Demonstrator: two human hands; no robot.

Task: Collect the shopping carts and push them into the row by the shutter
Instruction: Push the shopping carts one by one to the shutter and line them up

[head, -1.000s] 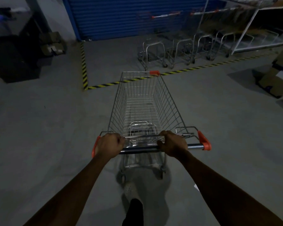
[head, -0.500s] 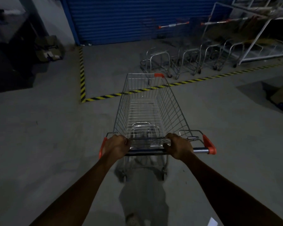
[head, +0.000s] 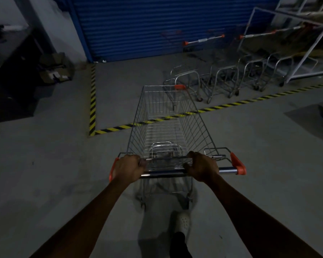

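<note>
An empty wire shopping cart [head: 168, 127] with orange corner caps stands straight in front of me on the grey floor. My left hand [head: 128, 167] grips the left part of its chrome handle bar [head: 164, 172]. On the right part of the same bar, my right hand [head: 202, 168] grips too. The cart's nose reaches over the yellow-black floor tape [head: 222, 106]. Beyond the tape, a row of parked carts [head: 222, 81] stands before the blue shutter [head: 157, 25], seen dimly.
A white metal rack frame [head: 306, 53] leans at the far right behind the row. Cardboard boxes [head: 54, 69] and a dark counter sit at the left by a pillar. Yellow-black tape [head: 92, 97] also runs along the left. My white shoe [head: 183, 221] shows below the cart.
The cart has rolled forward, its nose now over the tape line. The parked row and shutter appear closer. Both hands keep their grip on the bar.
</note>
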